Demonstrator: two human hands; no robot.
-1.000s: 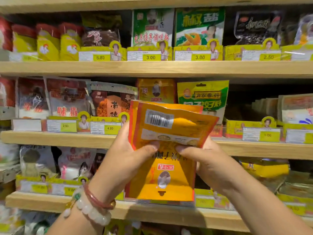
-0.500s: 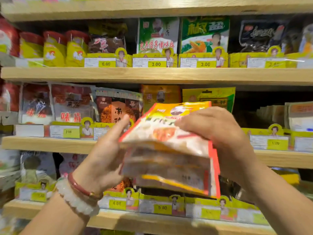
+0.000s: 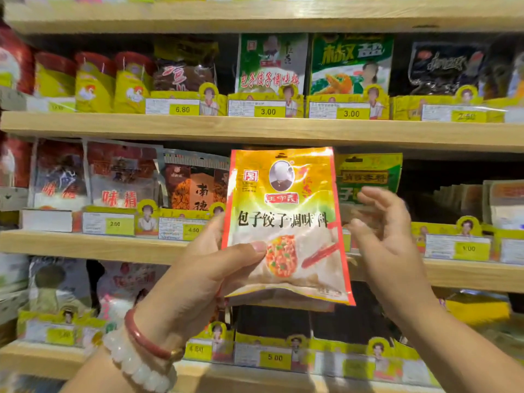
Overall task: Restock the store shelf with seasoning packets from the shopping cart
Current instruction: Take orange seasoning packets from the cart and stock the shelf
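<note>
We now have the orange seasoning packets turned face-out and upright, where a second ago the stack was upside down with its barcode side toward us and half a second ago it was mid-flip. Our left hand grips the stack at its lower left corner, thumb pressed across the front and fingers curled behind. Our right hand has let go: it hangs just right of the packets, fingers loosely spread and slightly blurred, holding nothing. The packets are in the air in front of the middle shelf, just left of the green packet standing there, and right of the brown packet. We judge the turning done, so the stack looks ready to go onto that shelf, probably into the gap directly behind it
</note>
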